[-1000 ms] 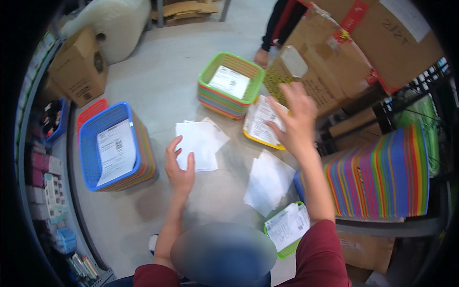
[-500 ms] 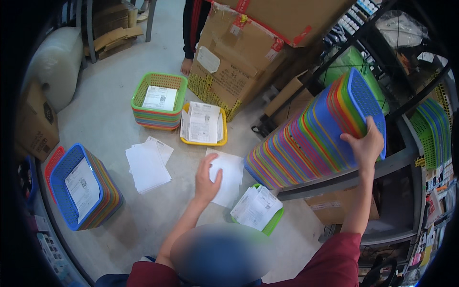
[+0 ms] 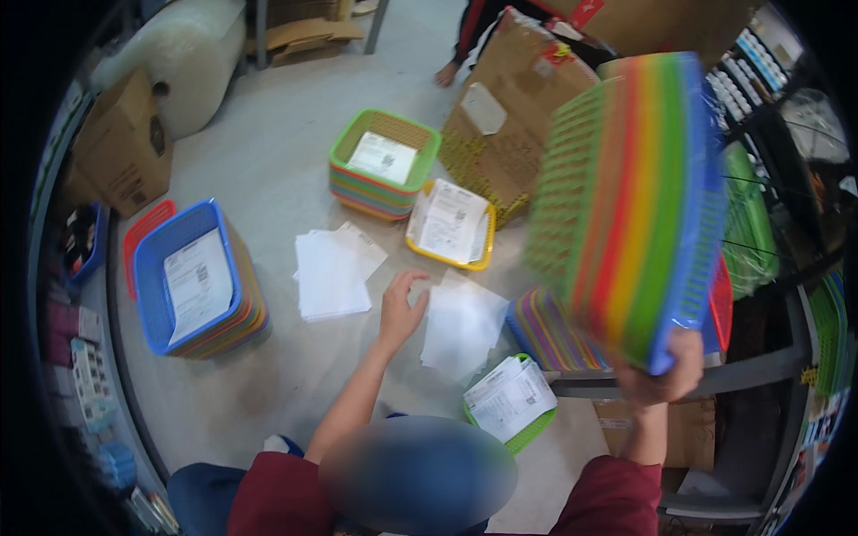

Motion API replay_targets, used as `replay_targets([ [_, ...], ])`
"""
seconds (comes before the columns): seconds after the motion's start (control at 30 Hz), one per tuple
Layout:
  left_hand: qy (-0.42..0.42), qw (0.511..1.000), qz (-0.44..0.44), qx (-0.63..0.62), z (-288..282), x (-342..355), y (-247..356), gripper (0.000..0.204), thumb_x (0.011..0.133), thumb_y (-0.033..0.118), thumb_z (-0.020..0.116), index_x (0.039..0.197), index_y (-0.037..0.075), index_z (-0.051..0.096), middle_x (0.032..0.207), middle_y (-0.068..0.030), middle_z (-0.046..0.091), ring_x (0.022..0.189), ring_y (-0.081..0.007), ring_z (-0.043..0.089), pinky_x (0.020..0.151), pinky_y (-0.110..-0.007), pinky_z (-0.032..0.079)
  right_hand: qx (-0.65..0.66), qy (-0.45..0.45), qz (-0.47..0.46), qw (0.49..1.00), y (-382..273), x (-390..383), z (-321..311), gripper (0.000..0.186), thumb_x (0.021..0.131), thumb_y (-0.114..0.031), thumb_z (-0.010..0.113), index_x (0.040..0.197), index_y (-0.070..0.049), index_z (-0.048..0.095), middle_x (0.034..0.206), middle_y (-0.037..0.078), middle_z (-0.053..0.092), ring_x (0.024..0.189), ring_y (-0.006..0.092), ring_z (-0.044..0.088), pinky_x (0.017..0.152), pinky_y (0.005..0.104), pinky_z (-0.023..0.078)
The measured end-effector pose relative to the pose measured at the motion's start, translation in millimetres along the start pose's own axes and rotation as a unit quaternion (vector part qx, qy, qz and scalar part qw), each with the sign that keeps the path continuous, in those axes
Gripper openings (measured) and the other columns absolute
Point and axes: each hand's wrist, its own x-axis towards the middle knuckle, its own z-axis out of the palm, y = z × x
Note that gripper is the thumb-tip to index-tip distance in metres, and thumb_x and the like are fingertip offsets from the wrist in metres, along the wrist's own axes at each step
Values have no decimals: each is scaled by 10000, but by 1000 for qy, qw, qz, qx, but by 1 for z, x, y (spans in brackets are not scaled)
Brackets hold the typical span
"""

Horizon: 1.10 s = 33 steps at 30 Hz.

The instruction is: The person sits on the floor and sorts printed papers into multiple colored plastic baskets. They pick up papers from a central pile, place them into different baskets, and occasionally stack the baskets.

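Head view: beneath you is a smooth grey floor [image 3: 295, 170]. A big cardboard carton [image 3: 514, 107] stands at one o'clock, a whitish roll [image 3: 192, 67] at ten, a blue-topped stack [image 3: 246, 299] of baskets at nine and a smaller green-topped stack [image 3: 374, 189] at eleven, both with papers inside.

Half a second ago your right hand [image 3: 663, 371] was on the rim of the whole leaning stack; now a bundle of nested baskets [image 3: 617, 205] has come away, raised at two o'clock, with a shorter remaining stack [image 3: 556, 332] at four. Your right fingers are clamped on the bundle's lower blue corner. Your left hand [image 3: 402, 311], near the centre, has its fingers spread in a loose curve beside white sheets [image 3: 465, 330].

The bundle shows green, orange, red, yellow and blue stripes, its perforated walls blurred.
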Motion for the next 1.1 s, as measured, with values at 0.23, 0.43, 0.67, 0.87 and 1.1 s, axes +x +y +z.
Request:
replay_targets([
  [0.23, 156, 970, -128, 138, -112, -4, -117, 216, 783, 23, 606, 994, 61, 632, 985, -122, 628, 937, -290, 607, 753, -364, 500, 223, -249, 171, 927, -92, -110, 133, 435, 530, -233, 846, 848, -76, 595, 702, 67, 566, 622, 262, 552, 550, 371, 390],
  [0.43, 178, 958, -103, 200, -185, -18, -156, 272, 800, -100, 491, 996, 25, 633, 981, -142, 663, 922, -293, 643, 802, -365, 509, 179, -304, 134, 926, -138, -236, 194, 344, 562, -201, 806, 796, -109, 572, 710, 20, 578, 649, 210, 561, 592, 357, 355],
  [0.67, -115, 968, -55, 215, -161, -26, -152, 282, 788, -36, 602, 1063, 23, 631, 1115, -137, 649, 1064, -313, 606, 924, -375, 477, 202, -215, 223, 929, -178, -218, 196, 410, 723, -207, 763, 1077, -72, 606, 1033, 141, 603, 931, 284, 579, 818, 352, 422],
  [0.87, -159, 915, -55, 368, -150, -23, -172, 462, 685, 82, 765, 1127, 56, 632, 1244, -123, 599, 1230, -307, 508, 1025, -382, 427, 486, -274, 405, 725, -272, -197, 331, 508, 769, 8, 623, 1253, 55, 476, 1182, 236, 474, 1129, 397, 468, 982, 426, 361],
  [1.1, -225, 905, -78, 352, -161, -8, -179, 563, 622, 192, 821, 1137, 59, 638, 1237, -160, 596, 1214, -333, 520, 991, -389, 452, 373, -324, 500, 711, -303, -218, 386, 514, 784, -35, 618, 1282, 23, 506, 1230, 193, 405, 1187, 332, 418, 998, 378, 372],
])
